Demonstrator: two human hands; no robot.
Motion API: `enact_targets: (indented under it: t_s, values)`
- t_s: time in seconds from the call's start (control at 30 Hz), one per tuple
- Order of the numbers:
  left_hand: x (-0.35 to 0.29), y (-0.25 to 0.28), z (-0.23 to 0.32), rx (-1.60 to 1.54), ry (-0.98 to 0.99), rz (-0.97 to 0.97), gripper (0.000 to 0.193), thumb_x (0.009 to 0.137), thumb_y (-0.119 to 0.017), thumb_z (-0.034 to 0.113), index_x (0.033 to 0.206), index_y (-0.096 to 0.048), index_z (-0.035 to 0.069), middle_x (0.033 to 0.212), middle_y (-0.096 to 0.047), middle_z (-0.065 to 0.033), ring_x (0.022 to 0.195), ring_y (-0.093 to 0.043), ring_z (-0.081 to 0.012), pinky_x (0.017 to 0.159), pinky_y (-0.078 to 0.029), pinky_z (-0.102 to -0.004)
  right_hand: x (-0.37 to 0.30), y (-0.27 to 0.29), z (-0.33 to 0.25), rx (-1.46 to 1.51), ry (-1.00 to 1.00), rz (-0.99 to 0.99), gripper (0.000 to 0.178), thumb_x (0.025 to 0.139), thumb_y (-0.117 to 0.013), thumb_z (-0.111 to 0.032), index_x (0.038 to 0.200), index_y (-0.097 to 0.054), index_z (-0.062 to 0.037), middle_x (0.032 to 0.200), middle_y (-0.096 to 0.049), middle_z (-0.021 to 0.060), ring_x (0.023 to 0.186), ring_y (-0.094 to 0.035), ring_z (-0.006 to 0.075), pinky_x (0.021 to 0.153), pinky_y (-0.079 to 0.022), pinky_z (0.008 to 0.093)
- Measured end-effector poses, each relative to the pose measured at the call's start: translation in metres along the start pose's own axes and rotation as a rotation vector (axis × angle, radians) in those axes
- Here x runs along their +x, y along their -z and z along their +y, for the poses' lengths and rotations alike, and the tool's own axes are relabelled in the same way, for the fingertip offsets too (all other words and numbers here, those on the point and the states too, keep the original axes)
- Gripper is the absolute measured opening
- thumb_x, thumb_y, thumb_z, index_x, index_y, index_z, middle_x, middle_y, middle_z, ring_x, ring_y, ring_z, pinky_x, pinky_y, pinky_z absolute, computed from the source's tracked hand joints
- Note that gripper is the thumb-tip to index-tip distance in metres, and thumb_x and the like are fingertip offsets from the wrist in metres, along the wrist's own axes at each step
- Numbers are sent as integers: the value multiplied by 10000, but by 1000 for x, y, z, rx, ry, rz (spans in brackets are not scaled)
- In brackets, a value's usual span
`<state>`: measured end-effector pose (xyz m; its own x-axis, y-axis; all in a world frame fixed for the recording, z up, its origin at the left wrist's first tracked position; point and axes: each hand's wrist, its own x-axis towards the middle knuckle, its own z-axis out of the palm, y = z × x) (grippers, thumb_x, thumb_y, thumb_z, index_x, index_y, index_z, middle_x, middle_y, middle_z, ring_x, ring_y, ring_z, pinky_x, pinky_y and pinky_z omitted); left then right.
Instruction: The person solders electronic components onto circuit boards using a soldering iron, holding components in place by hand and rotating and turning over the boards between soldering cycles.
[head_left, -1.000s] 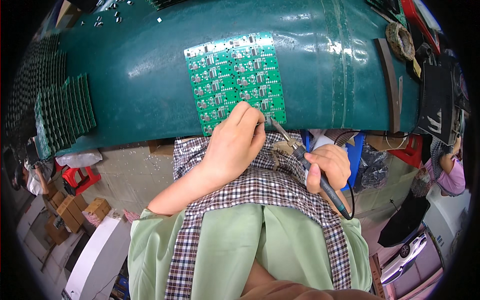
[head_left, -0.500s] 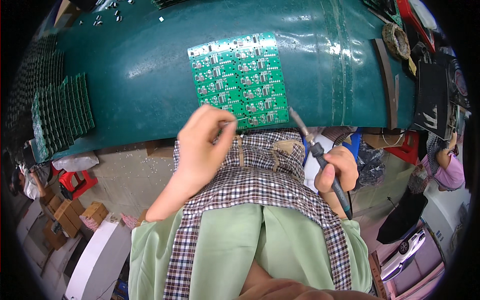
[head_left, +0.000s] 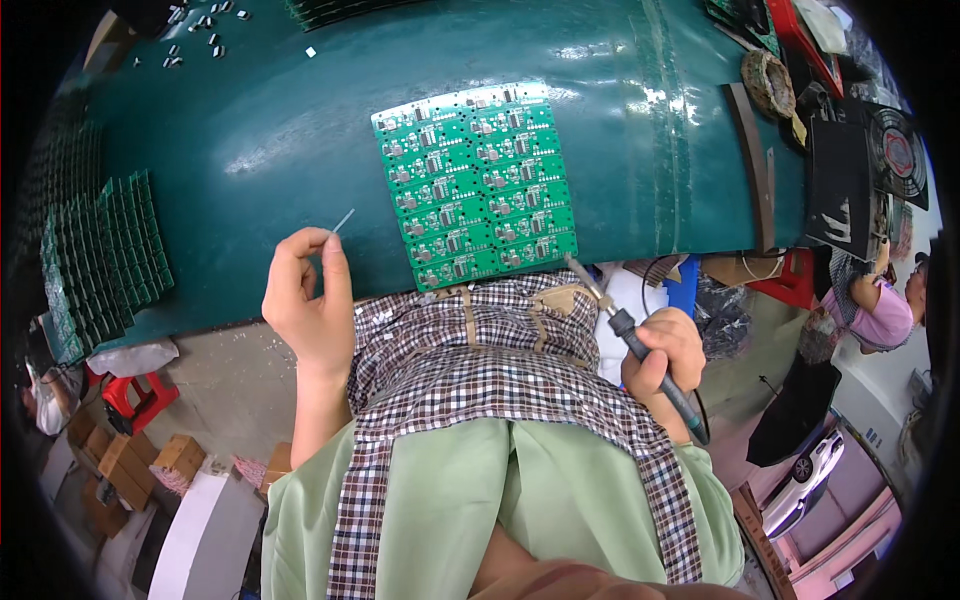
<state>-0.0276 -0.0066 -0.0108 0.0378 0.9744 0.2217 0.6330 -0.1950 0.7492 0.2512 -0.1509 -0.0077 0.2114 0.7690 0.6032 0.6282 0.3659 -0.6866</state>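
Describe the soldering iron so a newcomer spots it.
Beside the green table, the right hand holds the soldering iron, its tip near the circuit panel. The thick dark handle sets it apart from the thin pale strand in the left hand.

On the left, a red plastic stool stands near brown cardboard boxes. Off to the right I see a co-worker in a pink top and a shiny silver car.

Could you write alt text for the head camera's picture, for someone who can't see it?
A person's right grip holds a soldering iron near a green circuit-board panel on a teal table; the left grip pinches a thin pale strand.
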Motion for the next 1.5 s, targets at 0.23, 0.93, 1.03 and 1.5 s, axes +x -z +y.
enact_targets:
  t_s: [0.23,0.93,1.03,1.5]
  values:
    - [-4,-4,7,-27,-34,-12,73,798,-630,-45,848,-608,4,795,-605,-1,540,-292,-30,470,-241,-195,-3,-6,-4,-60,37,-67,116,715,-560,-77,743,-611,23,539,-554,90,445,-543,222,451,-438,318]
    - [118,79,54,35,-520,891,71,841,-663,-6,891,-687,-50,860,-687,-81,746,-623,-126,722,-527,-238,104,58,72,-658,-66,454,174,819,-669,-68,981,-648,-9,898,-641,121,795,-625,234,700,-490,310]
    - [111,62,53,-26,-444,657,70,847,-648,-19,905,-683,-36,882,-679,-81,773,-619,-131,712,-514,-240,119,68,121,-897,113,401,237,810,-692,-101,1033,-643,-41,928,-626,120,821,-628,259,700,-498,339]
    - [66,-45,33,-51,-59,-141,103,749,-662,73,818,-586,81,857,-644,-34,652,-628,-238,547,-479,-324,112,-74,27,45,-49,-79,113,744,-599,-4,843,-639,34,754,-657,155,651,-646,254,603,-513,305]
